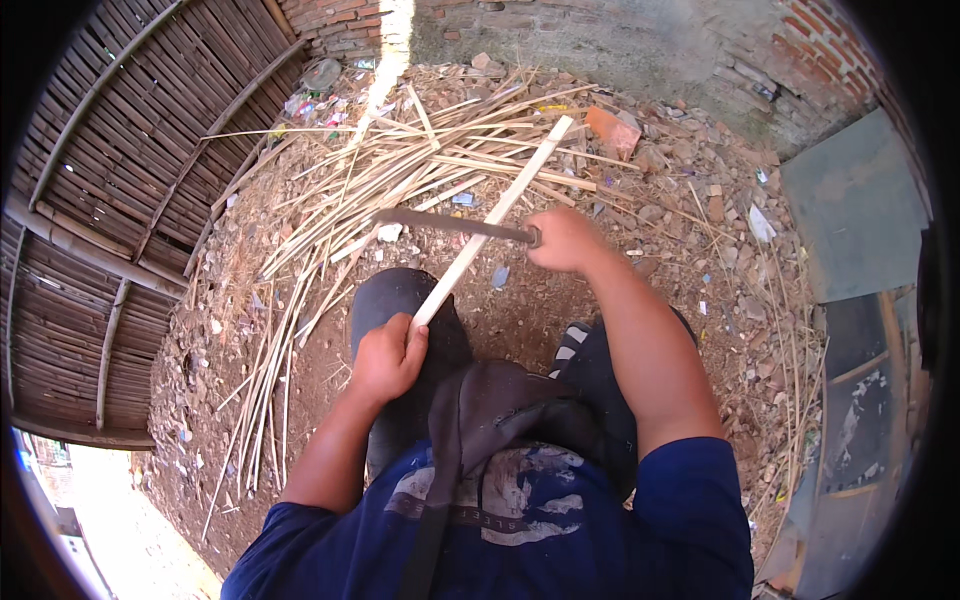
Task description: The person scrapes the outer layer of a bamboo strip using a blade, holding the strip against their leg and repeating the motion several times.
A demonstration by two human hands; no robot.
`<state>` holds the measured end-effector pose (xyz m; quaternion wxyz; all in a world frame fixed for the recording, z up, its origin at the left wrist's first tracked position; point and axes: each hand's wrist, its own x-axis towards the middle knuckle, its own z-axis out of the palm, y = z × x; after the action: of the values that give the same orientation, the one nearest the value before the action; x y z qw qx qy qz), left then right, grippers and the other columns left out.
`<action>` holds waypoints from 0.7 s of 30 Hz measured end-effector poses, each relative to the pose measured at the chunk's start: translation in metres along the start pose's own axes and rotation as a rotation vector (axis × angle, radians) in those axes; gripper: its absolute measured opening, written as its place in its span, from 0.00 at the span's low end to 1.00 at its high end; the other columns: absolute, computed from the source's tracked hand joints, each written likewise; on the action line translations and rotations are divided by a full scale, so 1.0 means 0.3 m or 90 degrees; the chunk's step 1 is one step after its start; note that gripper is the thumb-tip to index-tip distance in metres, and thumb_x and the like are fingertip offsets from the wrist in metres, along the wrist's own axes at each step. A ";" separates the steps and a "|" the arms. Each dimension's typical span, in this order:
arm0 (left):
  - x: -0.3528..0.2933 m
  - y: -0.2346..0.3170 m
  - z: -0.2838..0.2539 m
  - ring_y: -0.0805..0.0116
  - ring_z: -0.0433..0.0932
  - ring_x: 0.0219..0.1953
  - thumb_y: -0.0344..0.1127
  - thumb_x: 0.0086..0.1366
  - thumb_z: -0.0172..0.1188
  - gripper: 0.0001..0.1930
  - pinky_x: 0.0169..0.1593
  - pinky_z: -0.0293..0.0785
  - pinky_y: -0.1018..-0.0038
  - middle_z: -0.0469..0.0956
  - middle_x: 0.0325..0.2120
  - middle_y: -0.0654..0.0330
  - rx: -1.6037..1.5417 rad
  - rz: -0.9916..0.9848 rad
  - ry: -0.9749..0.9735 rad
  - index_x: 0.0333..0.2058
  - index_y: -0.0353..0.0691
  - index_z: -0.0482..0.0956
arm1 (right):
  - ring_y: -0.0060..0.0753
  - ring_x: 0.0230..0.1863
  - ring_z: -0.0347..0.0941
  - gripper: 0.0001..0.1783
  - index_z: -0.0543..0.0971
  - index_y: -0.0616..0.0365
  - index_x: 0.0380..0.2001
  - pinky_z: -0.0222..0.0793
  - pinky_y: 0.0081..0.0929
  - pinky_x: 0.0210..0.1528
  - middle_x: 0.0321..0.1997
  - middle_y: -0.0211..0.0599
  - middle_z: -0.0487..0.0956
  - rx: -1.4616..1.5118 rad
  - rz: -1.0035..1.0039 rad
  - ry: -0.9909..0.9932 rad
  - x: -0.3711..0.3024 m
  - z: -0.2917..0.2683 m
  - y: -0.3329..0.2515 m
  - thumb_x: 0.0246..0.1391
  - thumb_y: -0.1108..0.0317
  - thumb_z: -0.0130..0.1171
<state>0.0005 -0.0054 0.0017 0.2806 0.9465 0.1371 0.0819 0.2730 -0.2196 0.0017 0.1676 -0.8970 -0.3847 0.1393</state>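
Lying heaped were seemingly finished bamboo strips (pixel 408 178); left grip (pixel 388 360) clasped a likely unfinished slat (pixel 512 192), right grip (pixel 565 240) a machete (pixel 430 219).

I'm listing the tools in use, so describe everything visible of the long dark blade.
The long, narrow, brownish-grey, metal-looking blade ends in a rounded-looking tip at the left. At its other end, a dark collar meets the right hand, which hides the grip. It slants slightly, crossing over the pale, flat, wooden-looking strip; whether the two touch is unclear. Fine edge detail is too small to tell.
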 end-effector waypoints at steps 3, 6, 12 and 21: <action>-0.005 0.001 -0.006 0.36 0.78 0.27 0.43 0.72 0.56 0.15 0.32 0.70 0.49 0.77 0.21 0.43 0.016 0.026 0.008 0.31 0.37 0.74 | 0.49 0.44 0.83 0.23 0.85 0.49 0.48 0.77 0.45 0.47 0.39 0.46 0.85 0.069 0.090 0.003 0.013 -0.007 0.066 0.46 0.62 0.63; -0.011 -0.013 -0.016 0.36 0.78 0.27 0.43 0.72 0.56 0.15 0.32 0.70 0.49 0.77 0.21 0.43 0.020 0.008 0.021 0.31 0.37 0.74 | 0.49 0.47 0.82 0.24 0.85 0.50 0.49 0.78 0.44 0.50 0.42 0.48 0.85 0.056 0.059 0.026 -0.004 -0.035 -0.008 0.46 0.62 0.63; 0.005 0.012 -0.025 0.34 0.79 0.31 0.43 0.72 0.56 0.15 0.36 0.72 0.46 0.78 0.24 0.41 0.011 -0.008 -0.026 0.32 0.36 0.74 | 0.55 0.51 0.81 0.28 0.84 0.53 0.54 0.77 0.43 0.56 0.48 0.54 0.84 0.004 -0.009 -0.006 -0.041 -0.039 -0.106 0.47 0.60 0.65; 0.001 -0.004 -0.029 0.36 0.79 0.29 0.42 0.71 0.56 0.15 0.34 0.72 0.49 0.77 0.23 0.41 -0.020 -0.032 -0.028 0.33 0.35 0.76 | 0.54 0.46 0.82 0.23 0.85 0.51 0.49 0.77 0.46 0.50 0.42 0.51 0.85 0.122 0.047 0.117 -0.005 0.046 0.004 0.46 0.61 0.66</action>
<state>-0.0016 0.0000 0.0082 0.3002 0.9398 0.1533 0.0559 0.2675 -0.2189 -0.0111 0.2820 -0.8993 -0.3194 0.0985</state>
